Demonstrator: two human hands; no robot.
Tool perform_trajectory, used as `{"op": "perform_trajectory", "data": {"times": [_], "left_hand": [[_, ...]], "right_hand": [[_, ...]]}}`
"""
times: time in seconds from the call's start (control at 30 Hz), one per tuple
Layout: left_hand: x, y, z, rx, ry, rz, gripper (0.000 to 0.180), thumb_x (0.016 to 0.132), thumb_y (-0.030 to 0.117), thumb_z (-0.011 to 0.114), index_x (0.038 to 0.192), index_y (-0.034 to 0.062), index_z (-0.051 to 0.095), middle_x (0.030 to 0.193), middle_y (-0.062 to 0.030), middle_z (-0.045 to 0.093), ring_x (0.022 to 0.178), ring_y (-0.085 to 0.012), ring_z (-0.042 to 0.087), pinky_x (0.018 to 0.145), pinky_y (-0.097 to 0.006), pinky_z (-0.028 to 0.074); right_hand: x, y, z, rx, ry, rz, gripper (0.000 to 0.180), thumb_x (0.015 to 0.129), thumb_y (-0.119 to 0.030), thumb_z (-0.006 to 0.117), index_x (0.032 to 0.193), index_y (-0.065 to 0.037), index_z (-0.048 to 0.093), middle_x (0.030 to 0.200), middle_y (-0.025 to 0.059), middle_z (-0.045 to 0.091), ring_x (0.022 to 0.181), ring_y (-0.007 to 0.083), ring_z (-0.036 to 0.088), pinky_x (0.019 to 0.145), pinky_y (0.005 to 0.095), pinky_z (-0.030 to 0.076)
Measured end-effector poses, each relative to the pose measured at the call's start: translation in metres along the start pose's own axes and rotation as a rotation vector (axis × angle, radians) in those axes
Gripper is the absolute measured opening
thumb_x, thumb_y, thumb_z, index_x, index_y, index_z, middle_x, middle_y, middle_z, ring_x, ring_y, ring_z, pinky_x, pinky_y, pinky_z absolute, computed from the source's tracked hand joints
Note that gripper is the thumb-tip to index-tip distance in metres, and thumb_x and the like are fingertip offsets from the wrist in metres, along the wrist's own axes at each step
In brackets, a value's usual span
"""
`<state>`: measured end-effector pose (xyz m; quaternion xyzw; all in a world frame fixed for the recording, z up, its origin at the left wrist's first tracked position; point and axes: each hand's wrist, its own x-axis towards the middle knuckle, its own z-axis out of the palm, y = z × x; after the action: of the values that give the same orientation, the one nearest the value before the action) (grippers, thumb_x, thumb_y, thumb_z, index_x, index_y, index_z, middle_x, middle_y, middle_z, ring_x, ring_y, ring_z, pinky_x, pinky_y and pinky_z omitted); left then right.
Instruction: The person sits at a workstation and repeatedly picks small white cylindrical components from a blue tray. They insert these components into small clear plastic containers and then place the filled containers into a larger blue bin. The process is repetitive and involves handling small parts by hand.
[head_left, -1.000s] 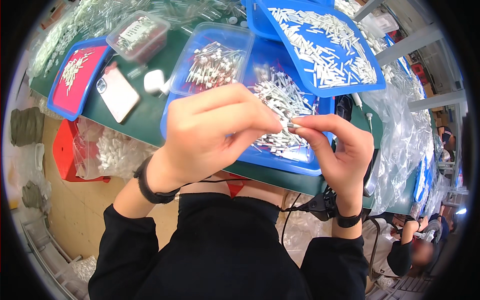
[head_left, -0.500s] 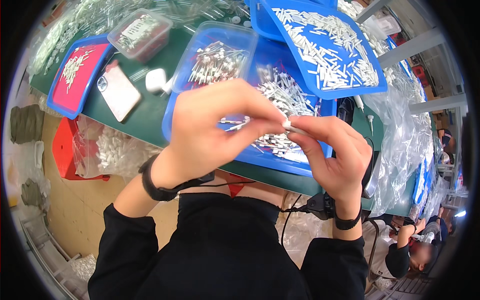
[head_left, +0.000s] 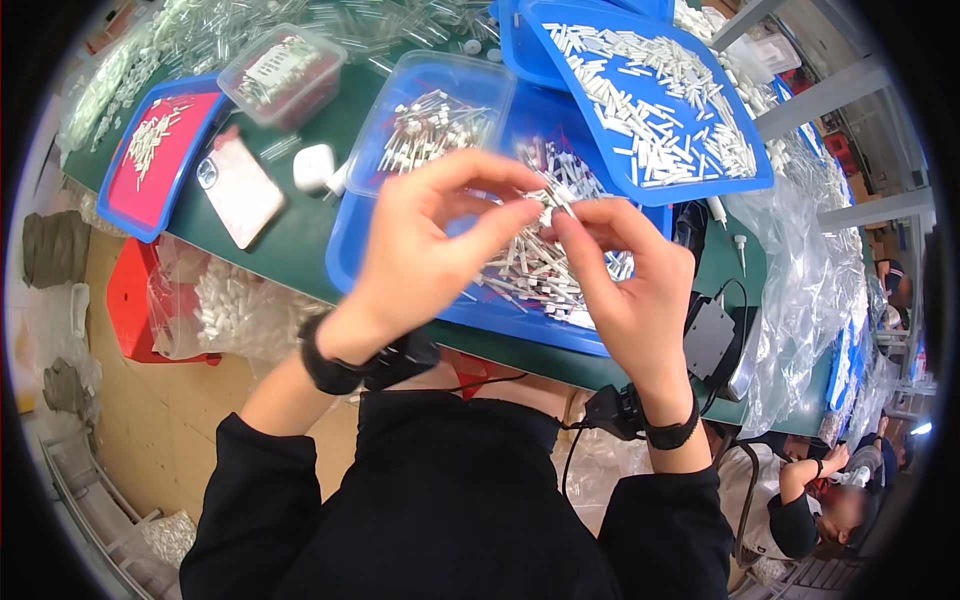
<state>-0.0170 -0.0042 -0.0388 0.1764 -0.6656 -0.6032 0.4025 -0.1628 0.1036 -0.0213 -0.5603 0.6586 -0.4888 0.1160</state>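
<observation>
My left hand [head_left: 430, 245] and my right hand [head_left: 632, 285] meet over a blue tray [head_left: 348, 240]. Their thumbs and forefingers pinch a small, slim white stick-like part [head_left: 560, 196] between them; its exact shape is blurred and partly covered by the fingertips. Below my hands, the tray holds a heap of thin white sticks [head_left: 535, 268], some with dark or reddish ends. A clear plastic box [head_left: 500, 75] stands at the tray's far left part, with white-tipped sticks [head_left: 432, 125] inside.
At the far right a tilted blue tray [head_left: 610, 120] carries short white tubes. To the left lie a phone [head_left: 243, 192], a white case [head_left: 313, 167], a lidded clear box [head_left: 282, 75] and a red-lined blue tray [head_left: 165, 200]. Plastic bags [head_left: 795, 330] hang at the right; a person [head_left: 790, 500] sits beyond.
Both hands have shifted slightly away from me, and my right hand has moved left. The wrists have turned a little, with the fingertips still close together.
</observation>
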Motion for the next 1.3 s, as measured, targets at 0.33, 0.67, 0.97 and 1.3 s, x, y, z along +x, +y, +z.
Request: {"op": "perform_trajectory", "data": {"times": [0.33, 0.67, 0.97, 1.3], "left_hand": [[0.064, -0.025, -0.067, 1.157, -0.169, 0.04, 0.025, 0.088, 0.008, 0.059, 0.11, -0.0022, 0.067, 0.105, -0.0206, 0.068, 0.096, -0.0341, 0.065, 0.088, -0.038, 0.051], [0.102, -0.065, -0.054, 1.435, -0.226, -0.091, 0.02, 0.085, 0.013, 0.06, 0.102, 0.008, 0.069, 0.1, -0.0175, 0.069, 0.096, -0.0369, 0.065, 0.081, -0.046, 0.052], [0.096, -0.045, -0.053, 1.402, -0.01, 0.024, 0.015, 0.085, 0.019, 0.063, 0.095, 0.0102, 0.069, 0.088, -0.014, 0.07, 0.084, -0.0353, 0.068, 0.073, -0.046, 0.053], [0.041, 0.022, -0.047, 0.604, 0.026, 0.227, 0.013, 0.085, 0.01, 0.07, 0.096, 0.0043, 0.072, 0.085, -0.004, 0.072, 0.078, -0.0102, 0.065, 0.071, -0.025, 0.05]], "right_hand": [[0.054, 0.043, -0.036, -0.765, 0.224, -0.36, 0.014, 0.085, -0.02, 0.07, 0.093, -0.009, 0.07, 0.095, 0.0093, 0.063, 0.086, 0.03, 0.058, 0.077, 0.0399, 0.046], [0.088, 0.091, -0.068, -0.588, -0.109, 0.113, 0.027, 0.083, -0.025, 0.07, 0.098, -0.003, 0.073, 0.088, 0.0164, 0.071, 0.081, 0.0323, 0.068, 0.076, 0.041, 0.052], [0.087, 0.082, -0.061, -0.652, 0.12, 0.162, 0.017, 0.087, -0.022, 0.061, 0.093, -0.008, 0.067, 0.091, 0.013, 0.071, 0.084, 0.0324, 0.068, 0.074, 0.0424, 0.051], [0.064, 0.047, -0.065, -0.321, 0.19, 0.038, 0.021, 0.098, -0.02, 0.056, 0.098, -0.002, 0.067, 0.087, 0.0104, 0.072, 0.078, 0.022, 0.068, 0.072, 0.0311, 0.051]]}}
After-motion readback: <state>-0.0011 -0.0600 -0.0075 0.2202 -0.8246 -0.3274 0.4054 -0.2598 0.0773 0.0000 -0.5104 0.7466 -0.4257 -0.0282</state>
